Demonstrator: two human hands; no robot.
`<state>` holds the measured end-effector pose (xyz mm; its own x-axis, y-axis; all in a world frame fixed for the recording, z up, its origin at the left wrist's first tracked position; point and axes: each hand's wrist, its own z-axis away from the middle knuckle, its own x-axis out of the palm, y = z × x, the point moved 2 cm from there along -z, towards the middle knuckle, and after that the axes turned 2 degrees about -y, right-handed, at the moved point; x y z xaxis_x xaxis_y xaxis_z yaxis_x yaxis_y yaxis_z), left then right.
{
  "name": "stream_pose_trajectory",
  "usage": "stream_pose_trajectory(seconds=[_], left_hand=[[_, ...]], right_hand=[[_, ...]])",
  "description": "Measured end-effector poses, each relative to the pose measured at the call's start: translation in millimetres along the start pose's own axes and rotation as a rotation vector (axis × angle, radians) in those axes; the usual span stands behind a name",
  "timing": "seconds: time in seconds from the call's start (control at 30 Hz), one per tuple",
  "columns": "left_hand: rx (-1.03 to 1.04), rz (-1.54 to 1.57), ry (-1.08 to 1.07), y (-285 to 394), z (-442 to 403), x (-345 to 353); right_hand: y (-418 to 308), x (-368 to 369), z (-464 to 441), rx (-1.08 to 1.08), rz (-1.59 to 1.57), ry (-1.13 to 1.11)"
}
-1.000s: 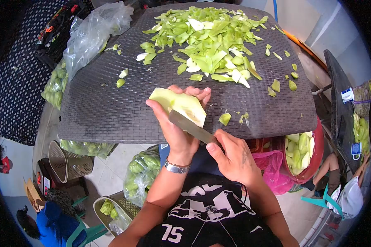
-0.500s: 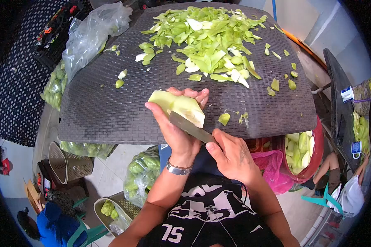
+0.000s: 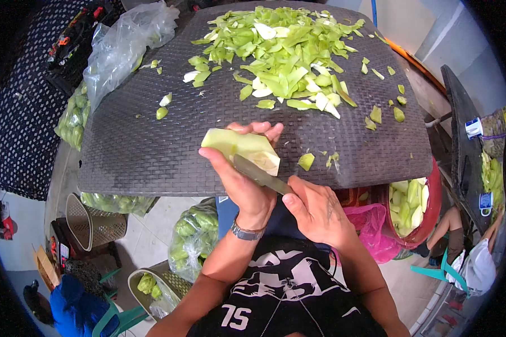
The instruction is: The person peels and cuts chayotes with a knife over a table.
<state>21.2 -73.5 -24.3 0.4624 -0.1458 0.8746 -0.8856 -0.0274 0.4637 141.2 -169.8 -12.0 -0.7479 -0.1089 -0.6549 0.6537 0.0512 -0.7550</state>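
Shirt (image 3: pixel 334 323), below left hand (image 3: pixel 244 182): white characters (image 3: pixel 234 318), inverted, read "75" (look like "SL" as seen). Below right hand (image 3: pixel 320 212): white Nike-type swoosh (image 3: pixel 349 312). Between forearms: large white print (image 3: pixel 315 283), illegible. Mugs (image 3: pixel 474 130), far right of right hand: blue markings, too small to read.

One knife (image 3: pixel 261 174), one wristwatch (image 3: pixel 247 232), two beige baskets (image 3: pixel 108 226)

One head-worn view looks forward and down from close above the hands (image 3: pixel 319 214) and table (image 3: pixel 135 149).
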Motion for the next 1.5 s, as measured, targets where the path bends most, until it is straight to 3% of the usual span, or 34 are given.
stream_pose_trajectory(seconds=[0.17,0.27,0.4,0.6,0.83,0.97,1.1,1.2,1.27,1.37,1.5], left_hand=[[0.006,-0.086,0.037,-2.8,1.2,1.2],[-0.140,-0.061,-0.087,-15.0,16.8,3.4],[-0.096,-0.092,0.090,-21.4,17.3,9.2],[-0.214,-0.126,0.103,-8.3,8.5,13.4],[-0.274,-0.091,0.164,-8.0,-5.2,10.0],[-0.258,-0.131,0.159,-6.1,-16.6,12.5],[-0.243,-0.171,0.118,-4.5,-30.6,12.4],[-0.251,-0.162,0.156,-4.7,-39.9,13.2],[-0.264,-0.071,0.178,-11.6,-49.2,1.1],[-0.254,0.084,0.303,-9.9,-67.3,-9.2],[-0.178,-0.001,0.254,11.4,-76.0,-4.3]], right_hand=[[0.6,-2.3,1.2,-0.002,0.013,-0.003],[1.1,-1.9,-2.9,-0.044,-0.110,0.038],[4.3,0.9,-9.3,-0.075,-0.167,0.076],[-14.7,-6.1,-8.2,0.063,-0.264,0.054],[-29.9,-1.1,-10.5,0.092,0.123,0.163],[-23.4,-14.1,-26.8,0.062,0.043,0.101],[-24.2,-33.1,-45.6,0.223,-0.260,-0.121],[-24.6,-34.5,-54.4,0.241,-0.199,-0.150],[-32.6,-19.8,-51.0,0.089,0.337,0.121],[-37.6,-14.0,-46.0,0.080,0.272,0.249],[-22.8,-26.6,-48.1,0.193,-0.050,0.231]])
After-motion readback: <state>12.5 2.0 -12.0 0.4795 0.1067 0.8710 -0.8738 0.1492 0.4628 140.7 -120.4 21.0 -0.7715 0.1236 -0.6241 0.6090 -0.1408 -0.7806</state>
